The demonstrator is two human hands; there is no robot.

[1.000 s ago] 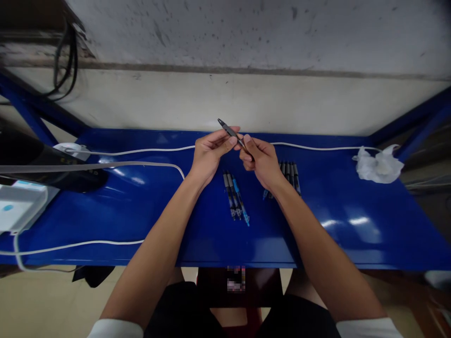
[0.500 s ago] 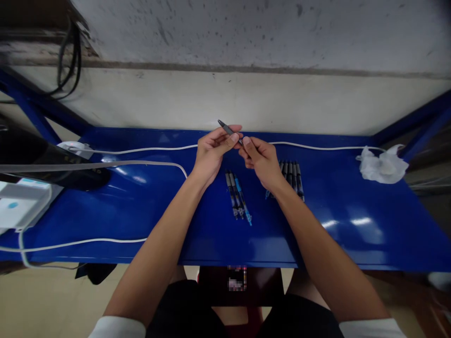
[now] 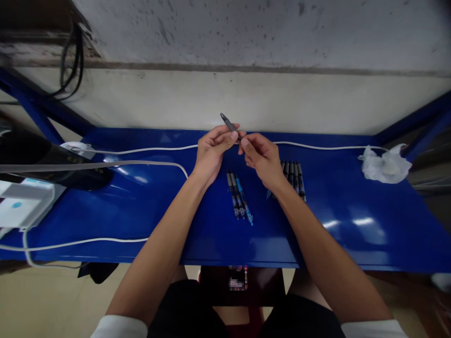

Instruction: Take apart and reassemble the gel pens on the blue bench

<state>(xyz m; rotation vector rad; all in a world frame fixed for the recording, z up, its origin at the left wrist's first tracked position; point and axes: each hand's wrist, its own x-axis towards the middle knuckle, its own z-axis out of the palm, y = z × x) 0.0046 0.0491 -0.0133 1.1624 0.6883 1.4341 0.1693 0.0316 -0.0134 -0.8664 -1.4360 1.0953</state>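
A dark grey pen point(image 3: 229, 123) is held above the back of the blue table, its tip pointing up and left. My left hand point(image 3: 215, 149) is closed on its grey barrel between thumb and fingers. Pinched at the pen's lower end are the thumb and fingers of my right hand point(image 3: 261, 154); the fingers cover that end. Below and between my forearms lie a bright blue pen point(image 3: 244, 199) and two grey and black pens point(image 3: 235, 195) side by side. A row of several dark pens point(image 3: 295, 178) lies partly hidden behind my right wrist.
White cables point(image 3: 148, 150) run along the blue table point(image 3: 334, 188). A crumpled white plastic bag point(image 3: 384, 164) sits at the right end. On the left are a black cylinder point(image 3: 81, 171) and a white box point(image 3: 24, 204). A wall point(image 3: 299, 101) stands behind the table.
The held pen has tilted slightly more upright. My right hand has shifted a little at the pen's lower end. The pens on the table lie as before.
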